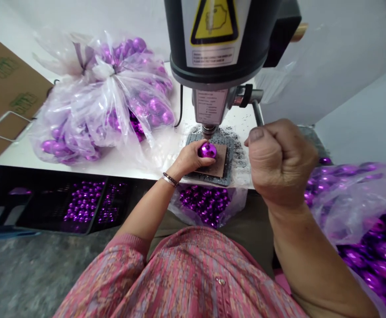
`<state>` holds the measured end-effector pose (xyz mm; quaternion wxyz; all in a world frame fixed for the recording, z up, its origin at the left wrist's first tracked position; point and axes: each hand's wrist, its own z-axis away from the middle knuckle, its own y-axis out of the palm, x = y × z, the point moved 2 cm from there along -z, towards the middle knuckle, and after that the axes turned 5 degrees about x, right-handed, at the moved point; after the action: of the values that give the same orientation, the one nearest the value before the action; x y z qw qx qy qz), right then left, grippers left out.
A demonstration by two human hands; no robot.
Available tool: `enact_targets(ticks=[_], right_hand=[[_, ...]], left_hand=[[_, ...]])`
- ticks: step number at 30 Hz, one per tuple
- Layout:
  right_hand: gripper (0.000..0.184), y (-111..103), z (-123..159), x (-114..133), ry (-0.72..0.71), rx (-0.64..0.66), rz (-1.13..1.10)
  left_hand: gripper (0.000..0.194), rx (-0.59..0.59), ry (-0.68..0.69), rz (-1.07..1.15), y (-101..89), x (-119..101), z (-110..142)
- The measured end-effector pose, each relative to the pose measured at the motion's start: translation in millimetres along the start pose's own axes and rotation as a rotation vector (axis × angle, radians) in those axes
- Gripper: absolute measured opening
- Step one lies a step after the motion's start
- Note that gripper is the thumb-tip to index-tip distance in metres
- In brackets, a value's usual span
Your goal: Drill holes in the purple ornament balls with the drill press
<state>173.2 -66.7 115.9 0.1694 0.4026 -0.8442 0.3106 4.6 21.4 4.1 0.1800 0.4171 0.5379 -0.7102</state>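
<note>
A shiny purple ball point(207, 150) rests on a brown board point(218, 167) on the grey base of a drill press point(209, 104). My left hand point(190, 158) is closed around the ball's side, thumb toward me, just below the chuck point(208, 130). Whether the drill bit touches the ball I cannot make out. My right hand point(280, 159) is wrapped in a fist around the lower end of the press's feed lever point(257, 113), hiding the grip. Dark shavings point(241, 152) lie around the base.
Tied clear bags point(113, 92) of purple balls stand on the white table's left. An open bag of balls point(206, 205) hangs at the front edge. Black crates point(83, 205) with balls sit lower left, a cardboard box point(10, 88) far left. Another bag point(371, 238) lies right.
</note>
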Motion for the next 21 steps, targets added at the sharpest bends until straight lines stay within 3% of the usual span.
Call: enact_targets(ticks=[5,12,17,21], right_hand=[[0.031,7.4,9.6,-8.5,-0.037,-0.107,0.052],[0.033,18.5,20.9,-18.6,-0.012,-0.140,-0.098],[0.045,2.3,-26.0,3.4,0.145,-0.171,-0.263],[0.039,-6.8,-61.4,6.5,0.321,-0.132,-0.336]], left_hand=[[0.057,-0.023,-0.010,-0.011,1.8,0.4,0.2],[0.057,-0.045,-0.033,-0.032,3.0,-1.4,2.4],[0.049,-0.042,-0.050,-0.054,0.0,-7.3,7.8],[0.044,-0.100,-0.074,0.004,-4.4,-9.8,29.0]])
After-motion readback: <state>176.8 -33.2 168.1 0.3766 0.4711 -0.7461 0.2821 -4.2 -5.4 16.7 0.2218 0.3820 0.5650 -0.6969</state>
